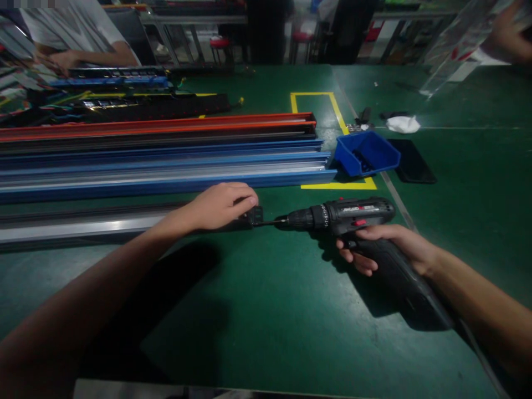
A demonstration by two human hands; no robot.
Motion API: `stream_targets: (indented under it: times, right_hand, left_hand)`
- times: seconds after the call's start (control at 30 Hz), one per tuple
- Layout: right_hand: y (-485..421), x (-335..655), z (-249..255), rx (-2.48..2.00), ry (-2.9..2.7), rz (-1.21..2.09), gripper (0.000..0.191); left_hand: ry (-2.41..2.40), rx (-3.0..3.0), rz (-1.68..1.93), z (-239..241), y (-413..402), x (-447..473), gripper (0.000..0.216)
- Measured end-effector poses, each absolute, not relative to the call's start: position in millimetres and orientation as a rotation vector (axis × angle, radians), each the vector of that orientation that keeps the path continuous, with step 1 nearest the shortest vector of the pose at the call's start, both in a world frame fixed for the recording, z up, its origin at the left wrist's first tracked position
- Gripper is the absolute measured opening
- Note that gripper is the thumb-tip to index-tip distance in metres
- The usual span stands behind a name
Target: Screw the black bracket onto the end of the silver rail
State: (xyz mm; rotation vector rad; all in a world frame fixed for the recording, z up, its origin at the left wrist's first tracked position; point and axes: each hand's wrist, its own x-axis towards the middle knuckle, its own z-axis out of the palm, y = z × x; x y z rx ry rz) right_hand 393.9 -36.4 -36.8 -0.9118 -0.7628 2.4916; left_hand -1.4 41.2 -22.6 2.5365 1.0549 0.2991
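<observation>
Right hand (401,244): wrapped round the black drill (357,210), bit (271,222) toward the left hand (222,205).
Left hand: clasping the dark rail (103,224) by its end, palm down.
Blue bin (381,162): on the table (270,310), beyond the right hand.

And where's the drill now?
In the head view, the drill is right of centre in the right hand, below the blue bin, its bit pointing left toward the dark bar's end under the left hand.
</observation>
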Motion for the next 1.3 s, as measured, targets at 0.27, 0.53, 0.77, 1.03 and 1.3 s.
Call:
stream_targets:
  times: [0.27, 0.53, 0.77, 1.03, 1.3]
  right_hand:
    - [-36.1, 398.2, -41.4, -0.871, -0.711, 2.516, 0.034]
    - [-36.9, 397.2, -38.2, -0.884, -0.691, 2.513, 0.032]
    - [-36.0, 397.8, -41.1, -0.826, -0.671, 2.538, 0.033]
    - [-34.7, 398.3, -42.8, -0.765, -0.675, 2.552, 0.033]
    - [-35.7, 397.2, -39.4, -0.776, -0.641, 2.566, 0.032]
  left_hand:
    - [1.054, 2.531, 0.301, -26.0, 42.1, -3.9, 0.046]
    - [1.048, 2.523, 0.303, -25.5, 41.8, -4.4, 0.047]
    - [1.054, 2.521, 0.299, -25.5, 41.8, -4.7, 0.048]
    - [1.068, 2.505, 0.288, -24.0, 41.2, -4.3, 0.047]
    - [1.064, 2.514, 0.285, -22.9, 41.2, -4.0, 0.047]
